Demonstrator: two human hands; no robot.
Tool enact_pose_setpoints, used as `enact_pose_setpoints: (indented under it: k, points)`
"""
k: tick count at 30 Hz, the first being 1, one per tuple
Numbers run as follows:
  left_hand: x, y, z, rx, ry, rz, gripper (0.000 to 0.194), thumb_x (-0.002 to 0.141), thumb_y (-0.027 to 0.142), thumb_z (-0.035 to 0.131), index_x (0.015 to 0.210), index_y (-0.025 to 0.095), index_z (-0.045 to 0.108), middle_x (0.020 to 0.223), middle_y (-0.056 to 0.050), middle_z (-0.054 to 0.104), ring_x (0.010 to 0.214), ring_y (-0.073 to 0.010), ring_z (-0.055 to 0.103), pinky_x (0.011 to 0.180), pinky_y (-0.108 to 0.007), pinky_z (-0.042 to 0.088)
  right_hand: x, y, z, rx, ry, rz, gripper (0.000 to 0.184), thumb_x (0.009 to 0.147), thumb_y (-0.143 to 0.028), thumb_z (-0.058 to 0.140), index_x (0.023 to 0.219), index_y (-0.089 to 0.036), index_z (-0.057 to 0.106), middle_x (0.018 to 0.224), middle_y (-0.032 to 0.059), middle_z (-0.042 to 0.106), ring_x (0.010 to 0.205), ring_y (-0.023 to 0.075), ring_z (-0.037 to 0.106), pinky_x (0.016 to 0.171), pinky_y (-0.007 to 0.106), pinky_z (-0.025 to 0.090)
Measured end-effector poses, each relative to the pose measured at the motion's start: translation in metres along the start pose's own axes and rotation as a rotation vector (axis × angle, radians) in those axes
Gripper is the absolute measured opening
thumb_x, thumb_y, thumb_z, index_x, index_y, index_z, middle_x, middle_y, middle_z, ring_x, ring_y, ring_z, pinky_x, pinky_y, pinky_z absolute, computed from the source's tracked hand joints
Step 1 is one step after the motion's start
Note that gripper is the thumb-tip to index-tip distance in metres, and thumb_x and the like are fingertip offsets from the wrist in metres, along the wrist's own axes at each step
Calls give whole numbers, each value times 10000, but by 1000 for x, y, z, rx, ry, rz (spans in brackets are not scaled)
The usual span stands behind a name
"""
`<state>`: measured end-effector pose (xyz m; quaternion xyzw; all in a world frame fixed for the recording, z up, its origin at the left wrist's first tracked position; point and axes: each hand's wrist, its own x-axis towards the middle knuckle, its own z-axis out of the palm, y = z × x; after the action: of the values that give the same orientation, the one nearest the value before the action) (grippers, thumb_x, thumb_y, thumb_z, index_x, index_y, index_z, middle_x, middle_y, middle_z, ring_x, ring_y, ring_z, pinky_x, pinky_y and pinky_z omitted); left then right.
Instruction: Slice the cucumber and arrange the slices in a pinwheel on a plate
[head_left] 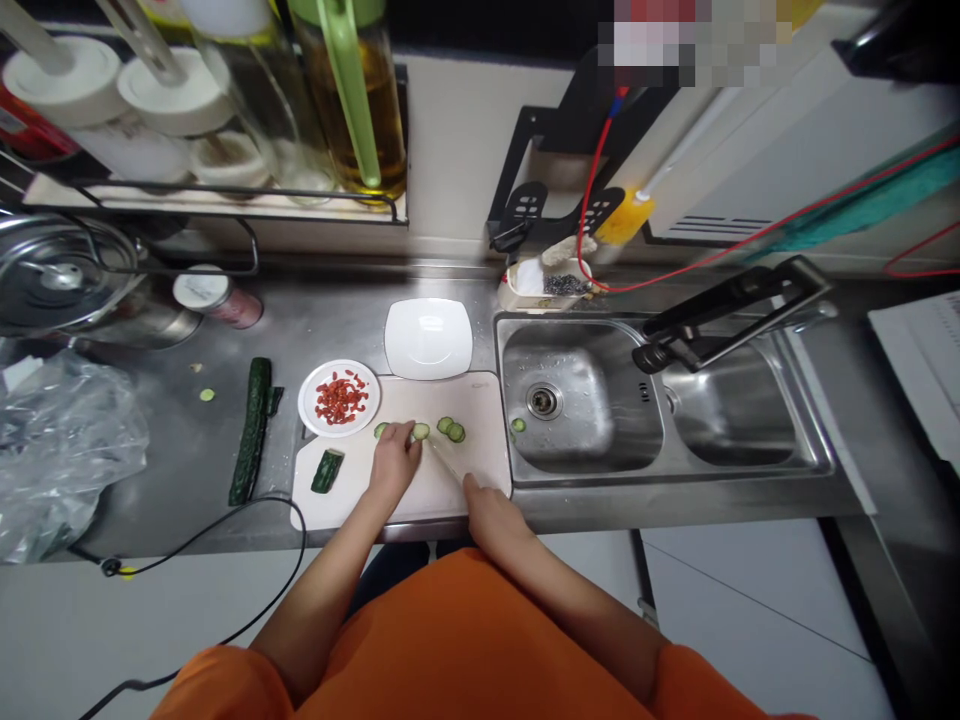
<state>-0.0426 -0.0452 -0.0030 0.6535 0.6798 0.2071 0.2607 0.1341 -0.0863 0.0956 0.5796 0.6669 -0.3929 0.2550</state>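
My left hand (pixel 396 466) is over the white cutting board (pixel 352 505), its fingers closed on a piece of cucumber (pixel 421 431). The pale cut face shows by the fingertips, and a bit of green shows on the other side; the fingers hide the middle. My right hand (pixel 496 516) grips a knife (pixel 445 463) at the board's front right, the blade pointing toward the cut face. Cucumber slices (pixel 451 429) lie right of the blade. On the board's left is a short dark-green cucumber chunk (pixel 327 471).
A plate of red berries (pixel 341 398) overlaps the board's back left corner. Behind the board stands a white square dish (pixel 428 339). A whole cucumber (pixel 250 430) and a plastic bag (pixel 67 450) lie left. To the right is a double sink (pixel 581 465) with a black faucet (pixel 697 315).
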Motion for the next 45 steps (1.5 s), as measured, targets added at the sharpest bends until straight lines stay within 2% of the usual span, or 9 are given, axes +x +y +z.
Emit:
enact_pose_setpoints:
  k: [4, 13, 17, 22, 28, 35, 38, 41, 45]
  points:
    - [4, 3, -1, 14, -11, -2, 286, 783, 166, 504, 1043, 145, 619, 906, -95, 600, 856, -205, 547, 816, -317, 449, -12, 5, -3, 0, -42, 35, 511, 781, -107, 532, 1271, -111, 386, 1005, 173, 645, 999, 294, 603, 774, 350, 471]
    - [13, 14, -4, 42, -31, -45, 137, 782, 151, 466, 768, 183, 598, 787, -58, 616, 766, -185, 553, 729, -288, 414, -14, 11, 2, 17, -35, 37, 546, 799, -51, 424, 1337, -95, 342, 1018, 189, 645, 1006, 300, 600, 771, 358, 466]
    - [10, 10, -20, -9, -46, -180, 125, 784, 221, 494, 792, 204, 617, 691, -11, 621, 663, -157, 554, 654, -254, 398, -12, 14, 4, 21, -29, 33, 536, 803, -3, 332, 1329, -106, 358, 1020, 183, 643, 1014, 281, 599, 774, 354, 462]
    - [3, -12, -43, 13, 38, -341, 169, 778, 298, 514, 850, 210, 638, 736, -8, 656, 677, -154, 579, 685, -251, 410, -11, 16, 7, 15, -33, 32, 508, 820, -20, 340, 1320, -111, 365, 999, 176, 648, 1004, 267, 605, 774, 339, 460]
    - [-2, -27, -45, 131, 62, -230, 213, 814, 265, 451, 887, 193, 638, 804, -56, 655, 744, -190, 583, 715, -289, 414, -9, 17, 8, 8, -18, 24, 511, 820, -19, 344, 1321, -115, 360, 998, 176, 651, 985, 267, 613, 760, 335, 464]
    - [-5, -13, -43, 225, 96, -198, 223, 837, 282, 465, 929, 202, 652, 944, -91, 640, 793, -207, 581, 702, -304, 424, -13, 14, 4, 25, -33, 44, 515, 820, -14, 337, 1325, -114, 368, 1013, 185, 648, 1020, 270, 600, 782, 337, 460]
    - [9, 2, -37, 85, 19, -55, 209, 826, 258, 487, 941, 200, 653, 948, -70, 649, 868, -192, 581, 780, -289, 432, -14, 13, 4, 21, -24, 32, 490, 815, -20, 365, 1296, -106, 389, 978, 177, 654, 996, 270, 609, 766, 330, 465]
    - [31, 20, -24, -22, -198, 104, 194, 796, 238, 531, 940, 194, 654, 907, -50, 648, 822, -165, 578, 758, -263, 436, -13, 13, 6, 8, -13, 34, 463, 822, -35, 386, 1279, -110, 393, 973, 173, 652, 986, 270, 612, 757, 328, 469]
    - [53, 40, -7, 50, -445, 191, 177, 730, 197, 590, 891, 202, 663, 843, -36, 608, 779, -164, 567, 705, -261, 426, -13, 13, 8, 0, 3, 44, 452, 840, -23, 340, 1277, -129, 391, 961, 173, 650, 980, 263, 618, 749, 333, 471]
